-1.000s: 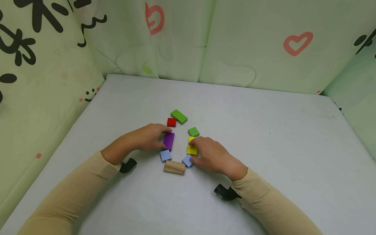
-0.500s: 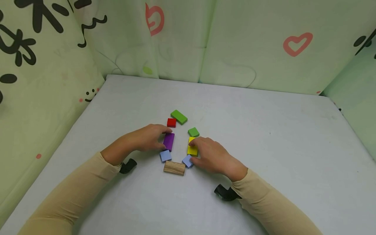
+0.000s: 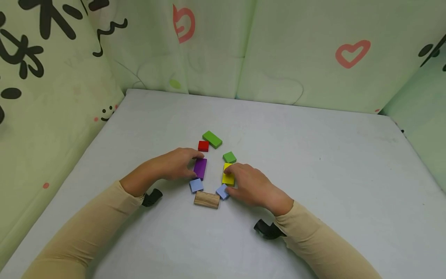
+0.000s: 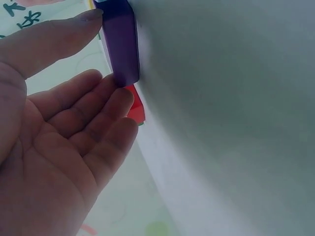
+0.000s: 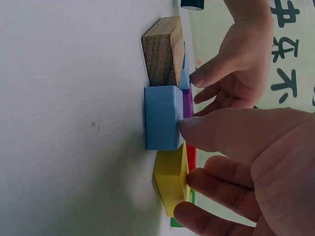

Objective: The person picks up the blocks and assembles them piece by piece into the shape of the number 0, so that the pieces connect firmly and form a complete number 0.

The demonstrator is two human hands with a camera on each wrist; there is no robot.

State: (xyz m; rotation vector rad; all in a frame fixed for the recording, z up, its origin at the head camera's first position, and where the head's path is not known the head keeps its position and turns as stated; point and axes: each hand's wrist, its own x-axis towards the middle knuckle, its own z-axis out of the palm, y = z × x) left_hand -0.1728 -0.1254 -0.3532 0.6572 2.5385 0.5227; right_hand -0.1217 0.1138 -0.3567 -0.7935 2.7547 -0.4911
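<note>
Several toy building blocks form an open ring on the white table. On its left side my left hand [image 3: 175,163] spans the purple block [image 3: 200,169], thumb near one end and fingertips at the other, as the left wrist view [image 4: 123,49] also shows. Across from it, my right hand [image 3: 252,182] touches two blocks with relaxed fingers: the thumb rests against a light blue block [image 5: 162,118], and fingertips lie along the yellow block [image 5: 170,184]. A second light blue block [image 3: 196,186] adjoins the purple one. A wood-grain block [image 3: 206,200] lies at the near end.
A red block [image 3: 203,146] and a long green block [image 3: 212,139] touch at the far end. The small green block [image 3: 229,157] sits beyond the yellow one, apart from the long green block. Patterned curtains [image 3: 296,50] stand behind the table [image 3: 313,166].
</note>
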